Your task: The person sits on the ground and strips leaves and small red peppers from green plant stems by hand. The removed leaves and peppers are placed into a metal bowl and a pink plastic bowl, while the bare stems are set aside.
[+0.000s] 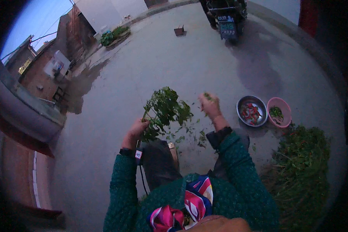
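Observation:
My left hand (137,129) grips the stem of a leafy green plant (166,105), whose leaves droop out to the right over the ground. Apart from the plant, my right hand (211,105) is closed around some small green pieces (208,96); whether they are peppers or leaves is too blurred to tell. Loose leaves (188,134) lie scattered on the concrete below and between both hands. Right of my right hand sits a metal basin (240,119) with red chili peppers (250,113) in it. Touching its side, a pink plastic basin (288,111) holds green chili peppers (276,112).
A large heap of pulled green plants (303,162) lies at my right side. Farther off on the concrete yard stand a small box-like object (179,30) and a parked vehicle (227,26). A planted bed (114,36) edges the yard at the upper left, near a brick wall (75,32).

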### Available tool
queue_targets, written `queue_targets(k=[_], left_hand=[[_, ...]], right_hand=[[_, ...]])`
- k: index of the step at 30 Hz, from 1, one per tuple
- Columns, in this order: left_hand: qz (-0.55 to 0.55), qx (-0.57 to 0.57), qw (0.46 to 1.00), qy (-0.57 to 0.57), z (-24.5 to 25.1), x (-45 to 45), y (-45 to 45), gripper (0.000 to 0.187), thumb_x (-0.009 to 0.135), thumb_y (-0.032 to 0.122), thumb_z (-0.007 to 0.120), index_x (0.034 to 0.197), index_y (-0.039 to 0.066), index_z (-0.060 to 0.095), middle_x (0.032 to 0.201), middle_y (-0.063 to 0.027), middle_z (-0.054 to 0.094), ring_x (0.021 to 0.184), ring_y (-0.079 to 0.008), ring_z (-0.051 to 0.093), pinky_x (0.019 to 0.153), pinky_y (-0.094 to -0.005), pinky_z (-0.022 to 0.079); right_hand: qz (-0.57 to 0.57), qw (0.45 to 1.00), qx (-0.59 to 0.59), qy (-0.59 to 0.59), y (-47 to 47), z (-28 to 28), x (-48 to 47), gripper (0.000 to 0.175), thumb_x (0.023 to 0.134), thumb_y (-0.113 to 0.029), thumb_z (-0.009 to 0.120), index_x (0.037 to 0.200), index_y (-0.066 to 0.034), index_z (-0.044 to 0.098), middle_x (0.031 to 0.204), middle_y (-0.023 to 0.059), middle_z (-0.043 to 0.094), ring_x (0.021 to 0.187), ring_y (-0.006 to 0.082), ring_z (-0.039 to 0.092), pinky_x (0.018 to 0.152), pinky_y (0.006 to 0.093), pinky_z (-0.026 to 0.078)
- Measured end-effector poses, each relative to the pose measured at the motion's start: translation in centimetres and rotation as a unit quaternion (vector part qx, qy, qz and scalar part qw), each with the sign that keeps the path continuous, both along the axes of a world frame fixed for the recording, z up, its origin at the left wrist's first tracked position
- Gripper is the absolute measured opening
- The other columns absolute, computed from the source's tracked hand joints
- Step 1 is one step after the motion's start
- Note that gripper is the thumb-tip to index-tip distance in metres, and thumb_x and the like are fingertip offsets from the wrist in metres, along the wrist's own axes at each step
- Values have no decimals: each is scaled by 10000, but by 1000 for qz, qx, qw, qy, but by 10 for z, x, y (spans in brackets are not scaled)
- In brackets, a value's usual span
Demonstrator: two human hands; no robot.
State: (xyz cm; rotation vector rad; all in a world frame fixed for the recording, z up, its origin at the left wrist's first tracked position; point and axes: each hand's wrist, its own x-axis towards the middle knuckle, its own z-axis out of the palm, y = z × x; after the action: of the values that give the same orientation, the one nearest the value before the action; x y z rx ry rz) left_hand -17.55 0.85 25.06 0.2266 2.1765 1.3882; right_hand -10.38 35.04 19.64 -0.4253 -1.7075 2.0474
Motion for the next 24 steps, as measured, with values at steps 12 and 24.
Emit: queue_targets(k=[12,24], left_hand=[[41,226,973,18,17,36,-15,287,871,246,665,1090,67,619,955,-6,634,805,-111,583,653,-286,491],[-19,207,978,-37,-4,17,-5,219,807,254,707,918,73,651,790,36,595,646,-77,527,529,-239,425]], right_hand=[[225,963,-142,-48,-29,-24,9,248,916,-188,589,1116,-45,619,792,33,617,528,88,472,495,253,423],[396,872,-280,62,-52,-7,10,146,891,-196,605,904,-57,566,745,35,571,498,123,450,481,287,385]])
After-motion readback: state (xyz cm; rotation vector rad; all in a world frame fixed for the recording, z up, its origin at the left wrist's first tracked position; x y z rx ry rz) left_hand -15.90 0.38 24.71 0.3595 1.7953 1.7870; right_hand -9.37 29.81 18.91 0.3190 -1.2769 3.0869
